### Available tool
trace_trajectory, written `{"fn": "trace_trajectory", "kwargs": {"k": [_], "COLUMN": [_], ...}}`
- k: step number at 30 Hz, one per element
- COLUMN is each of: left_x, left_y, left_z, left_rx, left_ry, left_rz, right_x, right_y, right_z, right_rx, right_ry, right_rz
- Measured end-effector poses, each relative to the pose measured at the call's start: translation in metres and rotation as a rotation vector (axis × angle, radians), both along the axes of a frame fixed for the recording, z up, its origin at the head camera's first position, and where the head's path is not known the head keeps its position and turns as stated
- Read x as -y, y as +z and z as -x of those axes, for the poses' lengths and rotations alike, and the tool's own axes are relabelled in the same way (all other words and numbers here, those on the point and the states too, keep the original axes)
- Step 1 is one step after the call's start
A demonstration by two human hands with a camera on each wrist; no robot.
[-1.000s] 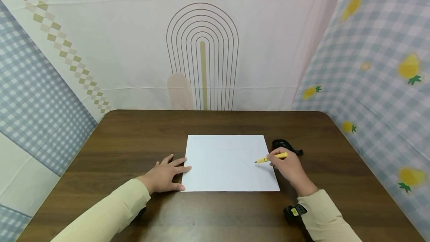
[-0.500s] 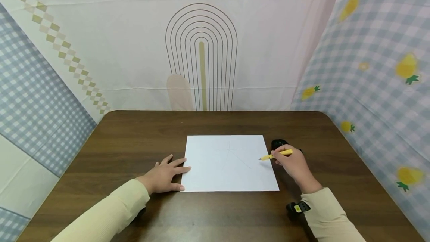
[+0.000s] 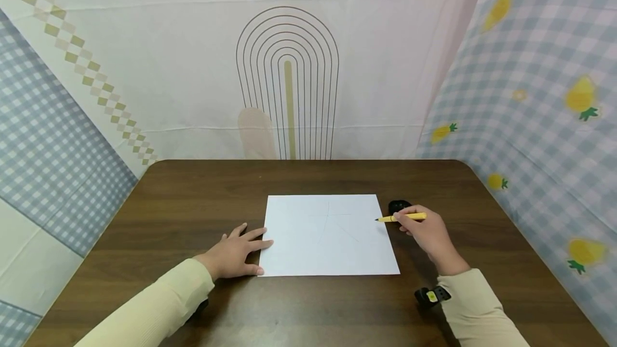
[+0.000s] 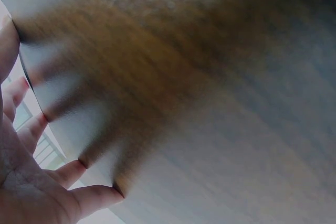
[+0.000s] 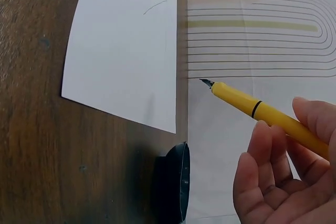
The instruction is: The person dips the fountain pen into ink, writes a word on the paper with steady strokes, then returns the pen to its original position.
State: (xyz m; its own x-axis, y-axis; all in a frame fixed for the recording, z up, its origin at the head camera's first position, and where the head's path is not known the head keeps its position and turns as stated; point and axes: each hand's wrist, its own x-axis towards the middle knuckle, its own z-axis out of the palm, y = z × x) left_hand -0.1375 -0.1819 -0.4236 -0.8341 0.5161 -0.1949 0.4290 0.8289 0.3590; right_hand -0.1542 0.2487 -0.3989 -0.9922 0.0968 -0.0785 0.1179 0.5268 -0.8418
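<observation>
A white sheet of paper (image 3: 294,253) lies on the table, marked with a few thin crossing and slanting strokes (image 3: 329,215). My left hand (image 3: 233,255) rests with spread fingers at the sheet's left edge, some fingertips over the paper. Above the right side of the sheet, my right hand (image 3: 426,232) pinches a yellow fountain pen (image 3: 385,219) between thumb and fingers, its body nearly level and pointing left. The right wrist view shows the pen's dark nib (image 5: 208,83) uncapped and raised off the paper.
Just behind my right hand sits a black object (image 3: 399,206) with a rounded body, partly hidden by the hand. The brown wooden table (image 3: 308,309) runs back to a patterned cloth backdrop (image 3: 193,68), with a checked cloth (image 3: 540,68) at the right.
My right hand has moved right and slightly away, carrying the pen from near the slanting stroke's end toward the sheet's right edge. The pen has turned more level. My left hand stays put.
</observation>
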Motion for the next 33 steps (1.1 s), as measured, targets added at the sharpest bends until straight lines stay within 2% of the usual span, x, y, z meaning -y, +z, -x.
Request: {"fn": "trace_trajectory", "kwargs": {"k": [12, 21, 33], "left_x": [0.001, 0.0, 0.001], "left_y": [-0.004, -0.002, -0.002], "left_z": [0.001, 0.0, 0.001], "left_rx": [0.009, 0.021, -0.001], "left_ry": [0.003, 0.007, 0.001], "left_rz": [-0.005, 0.001, -0.002], "right_x": [-0.004, -0.012, -0.025], "right_y": [0.001, 0.004, 0.008], "right_z": [-0.001, -0.001, -0.004], "right_rx": [0.031, 0.032, -0.002], "right_ry": [-0.028, -0.053, -0.071], "right_rz": [0.04, 0.075, 0.047]}}
